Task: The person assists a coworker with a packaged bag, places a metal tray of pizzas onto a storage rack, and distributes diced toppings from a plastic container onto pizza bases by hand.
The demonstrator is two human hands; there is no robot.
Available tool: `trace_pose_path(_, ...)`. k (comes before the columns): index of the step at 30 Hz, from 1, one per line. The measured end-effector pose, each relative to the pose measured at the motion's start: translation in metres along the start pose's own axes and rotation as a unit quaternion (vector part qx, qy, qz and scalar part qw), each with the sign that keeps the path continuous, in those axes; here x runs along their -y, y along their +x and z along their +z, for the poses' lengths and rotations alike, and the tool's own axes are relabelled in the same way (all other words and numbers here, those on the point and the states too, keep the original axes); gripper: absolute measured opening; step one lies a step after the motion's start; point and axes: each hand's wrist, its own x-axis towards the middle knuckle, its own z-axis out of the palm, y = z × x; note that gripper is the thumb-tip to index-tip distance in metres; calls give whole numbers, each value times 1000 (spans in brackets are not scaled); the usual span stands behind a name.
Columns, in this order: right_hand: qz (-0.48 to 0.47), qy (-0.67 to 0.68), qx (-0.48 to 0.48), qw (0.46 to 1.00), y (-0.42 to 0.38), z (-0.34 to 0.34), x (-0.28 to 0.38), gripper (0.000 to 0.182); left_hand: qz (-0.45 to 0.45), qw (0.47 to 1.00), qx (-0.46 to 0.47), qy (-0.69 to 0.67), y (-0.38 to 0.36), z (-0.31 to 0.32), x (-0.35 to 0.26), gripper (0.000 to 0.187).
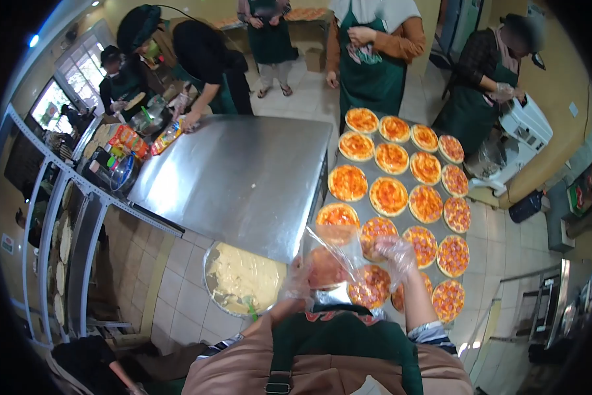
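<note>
Both hands wear thin clear plastic gloves, which keeps bare skin off the food. The left hand point(300, 280) is closed on the near edge of a clear crinkled plastic bag point(329, 253) that seems to hold round reddish slices, lifting it just above the near pizzas. The right hand point(396, 255) is curled at the bag's right side, fingers bent as if pinching its mouth or a slice; how firmly it grips cannot be told through the glove. The bag hangs over the near end of the long steel bench point(243, 178), right above the round sauce-topped pizzas point(389, 195) laid in tidy rows running away to the far right, so toppings can go straight down onto them. Left of the hands, low beside the bench, sits a round metal pan of pale shredded cheese point(240, 276). At the far end, people in green aprons point(368, 62) stand around the bench, one handling bright packets point(167, 135).
</note>
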Motion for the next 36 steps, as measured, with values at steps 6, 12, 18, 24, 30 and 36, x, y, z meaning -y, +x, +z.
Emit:
trace_pose_path(6,-45,70,-133,988,29,-62,1,25,-150,982,-71,-92,-11,-9,-38,62)
trace_pose_path(12,-27,-156,-136,978,51,-104,-12,19,-102,979,-137,-114,-21,-18,-52,22)
trace_pose_path(18,-23,-244,-106,964,91,-127,-84,15,-94,974,-179,-106,-33,-18,-55,45)
trace_pose_path(24,9,-555,-93,827,76,-77,-51,11,-90,967,-202,-123,-46,-21,-49,43)
trace_pose_path(30,13,-634,-82,769,90,-72,-57,11,-87,966,-208,-124,-58,-22,-49,39)
trace_pose_path(36,-6,-342,-90,935,97,-110,-63,12,-86,964,-213,-134,-61,-23,-46,46)
